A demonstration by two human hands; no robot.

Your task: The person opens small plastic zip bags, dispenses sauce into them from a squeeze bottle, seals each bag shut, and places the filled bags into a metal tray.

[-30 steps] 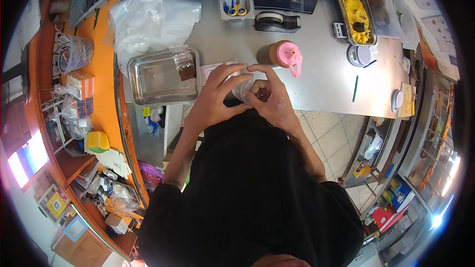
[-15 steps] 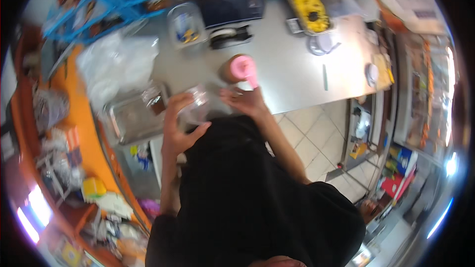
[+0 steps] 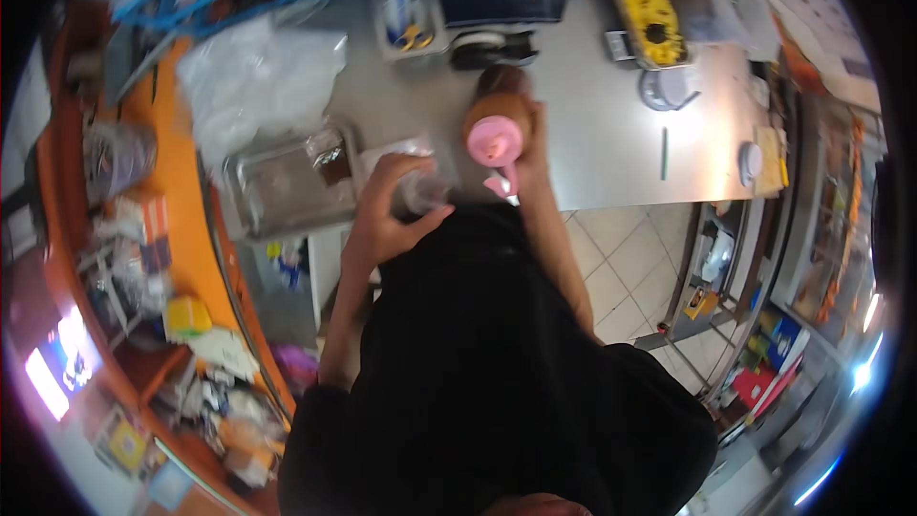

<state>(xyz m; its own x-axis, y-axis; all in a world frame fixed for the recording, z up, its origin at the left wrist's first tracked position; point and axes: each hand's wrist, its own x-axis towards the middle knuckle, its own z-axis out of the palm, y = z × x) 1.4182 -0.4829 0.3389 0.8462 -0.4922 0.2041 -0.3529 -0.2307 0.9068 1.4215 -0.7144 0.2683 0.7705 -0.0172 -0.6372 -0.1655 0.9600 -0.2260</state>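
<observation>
My left hand (image 3: 384, 218) curls around a small clear plastic cup (image 3: 427, 194) above the table's near edge, thumb on the near side. The cup is blurred, and its contents cannot be made out. My right hand (image 3: 535, 148) is closed around the side of a brownish bottle (image 3: 503, 107) with a pink lid (image 3: 496, 140). The bottle tilts with its lid toward me, and a pink cap hangs at the lid's near side. Some of the right fingers are hidden behind the bottle.
Left of the cup lies a metal tray (image 3: 250, 220) with a small dark-filled packet (image 3: 330, 159). White plastic bags (image 3: 253, 76) lie behind it. Farther back are a clear container (image 3: 409, 19), a black tape dispenser (image 3: 492, 50) and a tray of yellow pieces (image 3: 650, 19).
My right hand, open beside the bottle before, has closed on it and tilted it toward me. My left hand still holds the cup. The whole view has shifted.
</observation>
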